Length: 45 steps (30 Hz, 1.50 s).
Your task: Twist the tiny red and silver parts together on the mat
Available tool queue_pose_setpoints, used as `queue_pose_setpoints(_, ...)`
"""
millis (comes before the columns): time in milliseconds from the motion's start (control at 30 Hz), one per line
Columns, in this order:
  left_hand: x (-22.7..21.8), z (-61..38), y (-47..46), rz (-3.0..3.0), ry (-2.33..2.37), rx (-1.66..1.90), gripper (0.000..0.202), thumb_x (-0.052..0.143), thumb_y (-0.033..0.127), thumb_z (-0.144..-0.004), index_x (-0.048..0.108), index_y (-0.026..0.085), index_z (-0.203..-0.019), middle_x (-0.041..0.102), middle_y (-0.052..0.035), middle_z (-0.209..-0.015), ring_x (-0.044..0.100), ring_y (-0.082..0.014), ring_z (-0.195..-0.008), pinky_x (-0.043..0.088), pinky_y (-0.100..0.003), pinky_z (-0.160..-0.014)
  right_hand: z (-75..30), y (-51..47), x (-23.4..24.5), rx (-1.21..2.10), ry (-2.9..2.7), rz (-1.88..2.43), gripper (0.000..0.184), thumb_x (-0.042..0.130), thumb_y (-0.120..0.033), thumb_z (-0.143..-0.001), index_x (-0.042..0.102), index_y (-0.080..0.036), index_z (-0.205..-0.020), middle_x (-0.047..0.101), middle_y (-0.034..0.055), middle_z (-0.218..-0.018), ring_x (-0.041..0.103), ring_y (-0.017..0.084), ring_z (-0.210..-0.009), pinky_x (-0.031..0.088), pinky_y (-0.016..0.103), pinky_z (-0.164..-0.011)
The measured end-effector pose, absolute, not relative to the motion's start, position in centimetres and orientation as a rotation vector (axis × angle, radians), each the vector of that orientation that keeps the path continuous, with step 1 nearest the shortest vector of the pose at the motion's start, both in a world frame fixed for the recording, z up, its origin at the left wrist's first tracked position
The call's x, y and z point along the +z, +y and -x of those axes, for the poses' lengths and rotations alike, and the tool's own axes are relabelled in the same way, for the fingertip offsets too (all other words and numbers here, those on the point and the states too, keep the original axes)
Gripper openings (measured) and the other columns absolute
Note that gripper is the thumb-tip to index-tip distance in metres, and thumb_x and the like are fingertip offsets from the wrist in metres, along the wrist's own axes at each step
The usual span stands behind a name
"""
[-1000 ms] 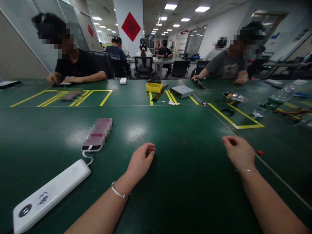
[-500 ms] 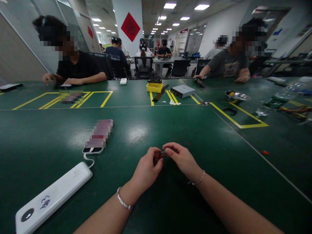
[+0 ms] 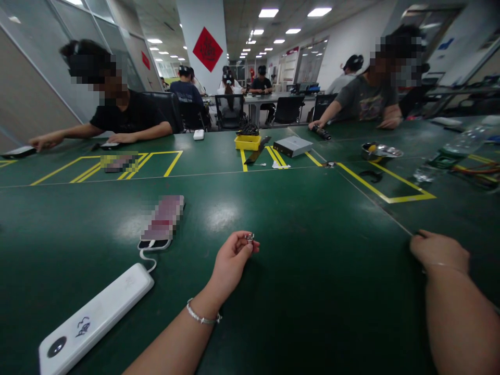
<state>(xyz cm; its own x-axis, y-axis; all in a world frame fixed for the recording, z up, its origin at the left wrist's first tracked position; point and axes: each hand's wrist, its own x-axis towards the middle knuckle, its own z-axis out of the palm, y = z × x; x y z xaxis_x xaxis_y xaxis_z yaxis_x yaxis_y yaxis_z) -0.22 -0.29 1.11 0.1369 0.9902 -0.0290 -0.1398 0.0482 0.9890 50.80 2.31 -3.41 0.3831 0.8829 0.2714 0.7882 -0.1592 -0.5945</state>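
Note:
My left hand (image 3: 231, 258) is raised over the middle of the green table (image 3: 312, 312). Between its thumb and fingers it pinches a small silvery metal part (image 3: 249, 238), too small to name more exactly. Far to the right, my right hand (image 3: 440, 253) is low at the tabletop, back of the hand up. Its fingers curl downward and are mostly hidden under the hand. Whatever they hold, if anything, is out of sight. The small orange-red piece seen earlier around there is covered now.
Left of me lie a white power bank (image 3: 97, 315) and a cabled phone (image 3: 163, 219). Further off are a yellow tray (image 3: 247, 142), a grey box (image 3: 292, 146), a metal bowl (image 3: 380, 151) and a plastic bottle (image 3: 449, 153). Two people sit across the table.
My right hand has left my left hand and moved far right, to where the orange-red piece lay. My left hand keeps the metal part. The person at left has reached outward.

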Motion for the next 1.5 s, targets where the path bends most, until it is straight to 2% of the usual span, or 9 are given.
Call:
queue_pose_setpoints(100, 0.9, 0.3, -0.2, -1.139, 1.021, 1.175, 0.016, 0.052, 0.019, -0.076, 0.051, 0.016, -0.092, 0.064, -0.0039, -0.085, 0.06, -0.013, -0.077, 0.043, -0.026, -0.071, -50.2, 2.8, -3.8, -0.116, -1.091, 2.326, 0.019, 0.054, -0.035, -0.055, 0.046, -0.026, -0.041, 0.031, 0.0029, -0.048, 0.05, 0.03, -0.073, 0.032, 0.047, -0.06)
queue_pose_setpoints(267, 1.1, 0.3, 0.0, -1.134, 1.029, 1.189, 0.013, 0.053, 0.019, -0.076, 0.053, 0.016, -0.088, 0.064, -0.0036, -0.084, 0.06, -0.0123, -0.075, 0.044, -0.025, -0.072, -47.7, 2.6, -2.1, -0.078, -1.04, 2.645, 0.005, 0.051, -0.022, -0.059, 0.055, -0.022, -0.056, 0.044, 0.0088, -0.065, 0.049, 0.037, -0.084, 0.035, 0.045, -0.057)
queue_pose_setpoints(367, 1.4, 0.3, 0.0, -1.108, 1.014, 1.175, 0.013, 0.051, 0.02, -0.077, 0.053, 0.016, -0.089, 0.065, -0.0047, -0.087, 0.061, -0.0134, -0.076, 0.044, -0.026, -0.07, -44.8, 2.3, 0.1, -0.071, -1.045, 2.611, 0.014, 0.047, -0.017, -0.061, 0.058, -0.021, -0.069, 0.046, 0.0104, -0.076, 0.05, 0.035, -0.084, 0.036, 0.041, -0.056)
queue_pose_setpoints(500, 1.6, 0.1, -0.1, -1.063, 1.006, 1.14, 0.013, 0.051, 0.021, -0.077, 0.052, 0.016, -0.089, 0.064, -0.0062, -0.094, 0.062, -0.0153, -0.079, 0.044, -0.027, -0.069, -38.4, 3.0, 2.5, -0.043, -1.17, 2.315, 0.013, 0.048, -0.022, -0.068, 0.06, -0.02, -0.073, 0.053, 0.0087, -0.079, 0.052, 0.026, -0.081, 0.037, 0.04, -0.065)
queue_pose_setpoints(600, 1.7, 0.1, -0.1, -1.048, 1.0, 1.13, 0.014, 0.052, 0.021, -0.076, 0.053, 0.015, -0.089, 0.063, -0.0071, -0.097, 0.062, -0.0158, -0.081, 0.044, -0.028, -0.071, -32.1, 3.6, 2.8, 0.251, -1.264, 2.093, 0.016, 0.055, -0.03, -0.067, 0.061, -0.02, -0.079, 0.058, 0.0038, -0.076, 0.053, 0.018, -0.071, 0.039, 0.034, -0.064)
queue_pose_setpoints(767, 1.7, 0.1, 0.0, -1.078, 1.012, 1.164, 0.013, 0.056, 0.018, -0.072, 0.054, 0.015, -0.085, 0.064, -0.0047, -0.087, 0.06, -0.0142, -0.078, 0.044, -0.028, -0.074, -20.5, 2.5, 2.4, 1.413, -1.061, 1.269, 0.025, 0.066, -0.033, -0.063, 0.059, -0.016, -0.08, 0.06, 0.0028, -0.078, 0.05, 0.008, -0.061, 0.04, 0.023, -0.056)
queue_pose_setpoints(867, 1.7, 0.2, -0.1, -1.142, 1.045, 1.208, 0.013, 0.059, 0.018, -0.071, 0.055, 0.015, -0.083, 0.063, -0.0026, -0.082, 0.058, -0.0128, -0.075, 0.044, -0.027, -0.072, -15.9, 1.3, 2.7, 1.749, -0.78, 1.033, 0.021, 0.069, -0.032, -0.062, 0.059, -0.016, -0.072, 0.059, 0.0005, -0.073, 0.047, 0.005, -0.054, 0.038, 0.018, -0.049)
queue_pose_setpoints(1167, 1.0, 0.4, -0.4, -1.366, 1.197, 1.25, 0.013, 0.058, 0.021, -0.071, 0.054, 0.018, -0.083, 0.058, -0.0003, -0.077, 0.053, -0.0122, -0.07, 0.042, -0.026, -0.066, -15.3, 0.5, 2.8, 1.898, -0.595, 0.93, 0.021, 0.074, -0.014, -0.053, 0.065, -0.014, -0.071, 0.062, 0.0008, -0.076, 0.055, 0.005, -0.067, 0.044, 0.016, -0.065)
queue_pose_setpoints(1500, 1.7, 0.2, -0.7, -1.509, 1.197, 1.247, 0.011, 0.056, 0.013, -0.069, 0.053, 0.019, -0.078, 0.055, -0.0003, -0.078, 0.05, -0.0127, -0.071, 0.04, -0.025, -0.067, -16.7, 0.3, 2.7, 1.945, -0.77, 0.834, 0.014, 0.061, -0.027, -0.072, 0.059, -0.016, -0.081, 0.059, 0.0013, -0.076, 0.053, 0.007, -0.066, 0.042, 0.022, -0.063)
